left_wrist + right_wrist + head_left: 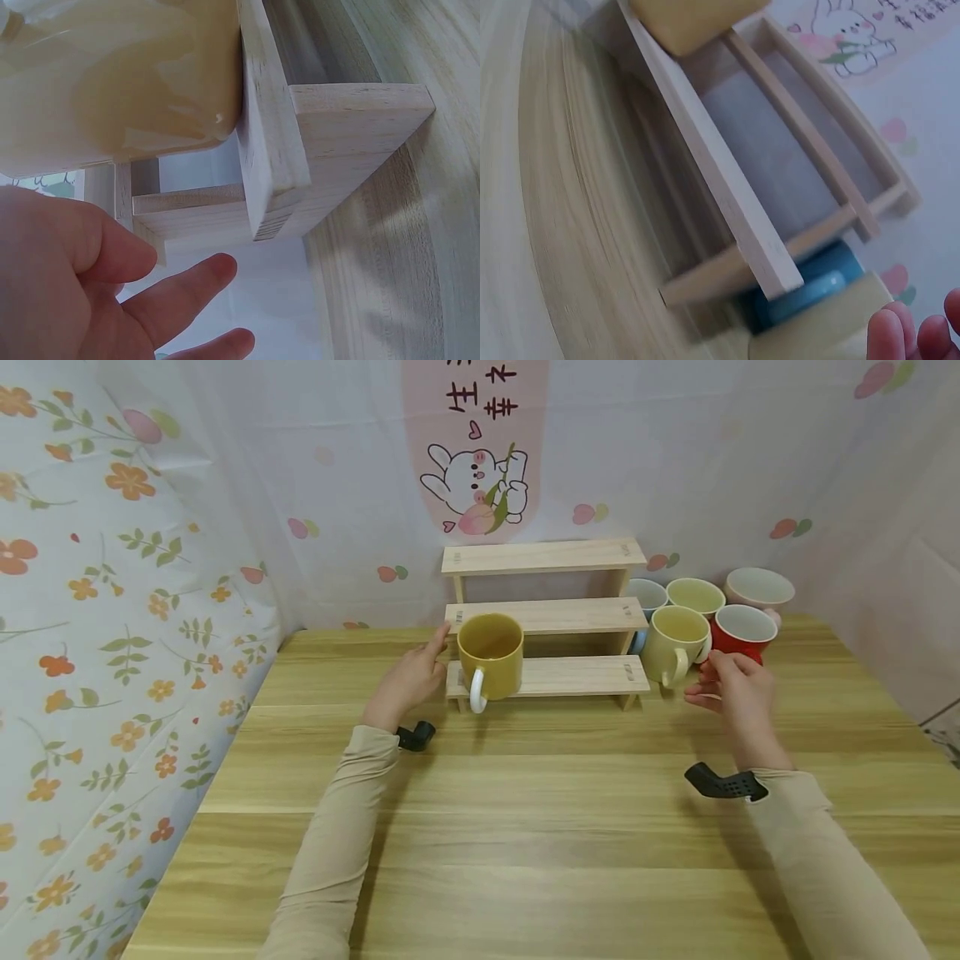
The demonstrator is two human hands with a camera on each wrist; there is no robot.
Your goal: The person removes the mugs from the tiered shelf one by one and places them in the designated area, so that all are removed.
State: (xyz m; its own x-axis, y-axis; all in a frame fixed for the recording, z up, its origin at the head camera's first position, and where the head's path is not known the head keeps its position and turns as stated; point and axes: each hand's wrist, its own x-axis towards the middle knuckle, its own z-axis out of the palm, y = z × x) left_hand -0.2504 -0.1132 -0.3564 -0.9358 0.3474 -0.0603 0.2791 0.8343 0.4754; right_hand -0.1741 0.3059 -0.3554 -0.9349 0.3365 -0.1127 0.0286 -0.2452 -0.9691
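A mustard-yellow mug (pixel 495 672) with a white handle stands upright on the lowest step of a three-tier wooden rack (pixel 573 677). My left hand (pixel 411 681) is just left of that mug, its index finger stretched toward the rack's left end; in the left wrist view the fingers (pixel 184 296) are spread, with nothing between them. On the right, my right hand (pixel 742 693) is at the front of a red mug (pixel 744 631) and beside a pale yellow mug (pixel 675 639). Its fingers (pixel 886 334) are loosely bent, near the pale yellow mug in the right wrist view.
Behind the pale yellow and red mugs stand a blue mug (pixel 647 593), a light green mug (pixel 696 596) and a pale pink mug (pixel 759 587), close against the rack's right end. A printed cloth (pixel 337 460) hangs behind the wooden table (pixel 562 827).
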